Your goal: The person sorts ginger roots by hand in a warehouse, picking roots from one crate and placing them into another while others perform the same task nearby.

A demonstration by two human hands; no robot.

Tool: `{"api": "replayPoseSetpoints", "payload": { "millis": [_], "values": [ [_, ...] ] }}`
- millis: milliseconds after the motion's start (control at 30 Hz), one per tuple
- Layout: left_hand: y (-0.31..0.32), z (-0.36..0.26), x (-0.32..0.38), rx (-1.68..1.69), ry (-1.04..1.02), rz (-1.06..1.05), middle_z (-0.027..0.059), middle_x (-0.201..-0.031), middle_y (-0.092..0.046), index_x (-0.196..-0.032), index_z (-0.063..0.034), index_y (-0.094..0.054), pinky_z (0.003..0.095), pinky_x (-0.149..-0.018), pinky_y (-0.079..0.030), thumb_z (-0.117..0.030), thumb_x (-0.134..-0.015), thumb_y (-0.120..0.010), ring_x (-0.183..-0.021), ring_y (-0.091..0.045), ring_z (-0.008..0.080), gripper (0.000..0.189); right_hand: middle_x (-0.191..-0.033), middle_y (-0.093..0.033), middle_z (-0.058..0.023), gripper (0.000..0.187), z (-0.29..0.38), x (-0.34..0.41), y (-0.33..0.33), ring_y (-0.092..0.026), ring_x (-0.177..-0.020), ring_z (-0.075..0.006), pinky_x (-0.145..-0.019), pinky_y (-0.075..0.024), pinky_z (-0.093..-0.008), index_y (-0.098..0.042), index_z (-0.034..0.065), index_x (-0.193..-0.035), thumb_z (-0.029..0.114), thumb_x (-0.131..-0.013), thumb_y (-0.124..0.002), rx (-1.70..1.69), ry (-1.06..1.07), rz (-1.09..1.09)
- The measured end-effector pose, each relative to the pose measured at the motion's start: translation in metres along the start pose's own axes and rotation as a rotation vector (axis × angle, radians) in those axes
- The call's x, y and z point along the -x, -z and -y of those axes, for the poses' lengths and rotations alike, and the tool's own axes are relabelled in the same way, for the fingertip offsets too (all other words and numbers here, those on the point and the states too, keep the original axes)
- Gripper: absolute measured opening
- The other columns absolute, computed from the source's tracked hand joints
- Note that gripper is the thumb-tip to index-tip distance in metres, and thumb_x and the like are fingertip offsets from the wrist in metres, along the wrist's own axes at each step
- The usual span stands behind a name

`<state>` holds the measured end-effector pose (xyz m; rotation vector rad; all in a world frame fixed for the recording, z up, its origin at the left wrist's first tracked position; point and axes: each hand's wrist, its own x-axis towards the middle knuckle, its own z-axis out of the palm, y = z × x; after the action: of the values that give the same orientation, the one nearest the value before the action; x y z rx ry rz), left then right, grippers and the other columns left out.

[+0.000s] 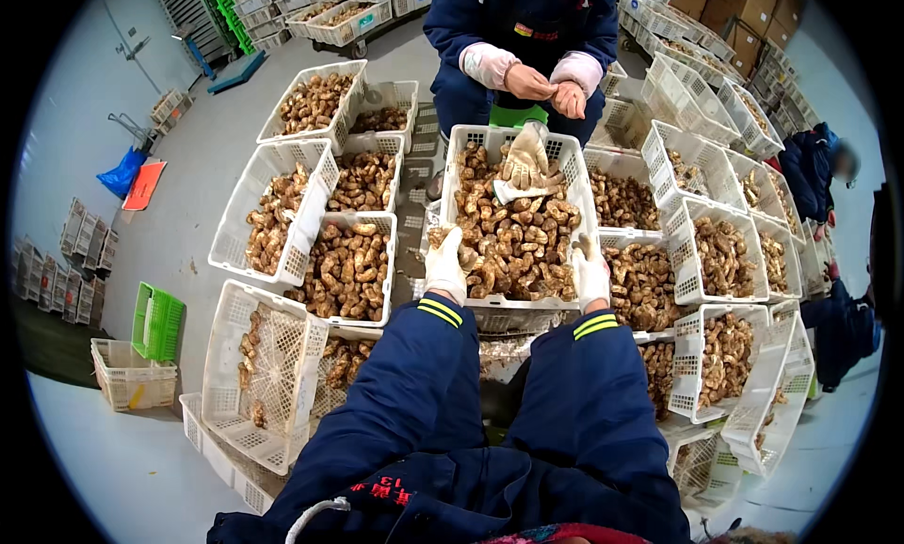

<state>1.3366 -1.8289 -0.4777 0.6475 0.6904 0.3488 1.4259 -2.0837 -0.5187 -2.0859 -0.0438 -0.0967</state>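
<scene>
Directly before me, a white plastic crate (519,304) of brown mushrooms (519,251) stands on top of another crate. My left hand (446,265), in a white glove with soiled fingertips, grips its left side near the front corner. Brown mushroom pieces show beside those fingers; whether any is held is unclear. On the opposite side, my right hand (590,272), also gloved, is closed around the rim with its fingers partly hidden. A pair of cream work gloves (526,164) lies on the mushrooms at the crate's far end.
Across the crate sits a person (519,50) with bare hands together. Mushroom crates flank me at left (346,269) and right (720,254). A tilted, nearly bare crate (282,346) is at lower left. More people (809,173) are at far right. Green crates (157,322) stand on the floor.
</scene>
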Motion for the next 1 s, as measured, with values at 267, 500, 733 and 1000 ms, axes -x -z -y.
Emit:
{"api": "replayPoseSetpoints", "payload": {
  "millis": [267,500,733,1000],
  "values": [
    [0.003,0.014,0.000,-0.107,-0.010,0.045,0.0008,-0.070,-0.056,-0.088,-0.0060,-0.062,0.0257,-0.047,-0.046,-0.024,-0.084,-0.070,-0.052,-0.050,0.0108,0.020,-0.111,-0.064,-0.0172,0.039,0.005,-0.020,-0.019,-0.060,-0.105,-0.0338,-0.091,-0.0456,-0.0415,-0.057,0.0113,-0.119,0.035,-0.088,-0.053,0.887,0.101,0.434],
    [-0.013,0.000,0.022,-0.162,0.082,0.106,-0.0002,-0.084,-0.061,-0.109,-0.0108,-0.061,0.0264,-0.054,-0.050,-0.023,-0.086,-0.068,-0.066,-0.057,0.0108,0.027,-0.100,-0.067,-0.0117,0.065,-0.018,-0.030,-0.047,-0.066,-0.091,-0.0283,-0.078,-0.0520,-0.0406,-0.041,0.0127,-0.140,0.030,-0.082,-0.064,1.190,0.259,0.572],
    [0.001,0.016,0.010,-0.288,0.208,0.237,0.0029,-0.098,-0.065,-0.112,-0.0114,-0.063,0.0328,-0.074,-0.054,-0.028,-0.090,-0.063,-0.083,-0.061,0.0147,0.028,-0.095,-0.068,-0.0133,0.023,0.018,-0.028,-0.034,-0.064,-0.096,-0.0296,-0.078,-0.0514,-0.0394,-0.065,0.0071,-0.103,0.021,-0.086,-0.059,0.929,0.252,0.444],
    [-0.004,0.019,0.008,-0.242,0.480,0.510,0.0059,-0.111,-0.064,-0.115,-0.0095,-0.061,0.0370,-0.086,-0.050,-0.028,-0.087,-0.068,-0.101,-0.062,0.0210,0.035,-0.094,-0.066,-0.0040,0.026,0.040,0.004,-0.015,-0.060,-0.086,-0.0110,-0.078,-0.0481,-0.0239,-0.061,0.0002,-0.111,0.014,-0.090,-0.066,-0.507,-0.066,0.316]
  ]
}}
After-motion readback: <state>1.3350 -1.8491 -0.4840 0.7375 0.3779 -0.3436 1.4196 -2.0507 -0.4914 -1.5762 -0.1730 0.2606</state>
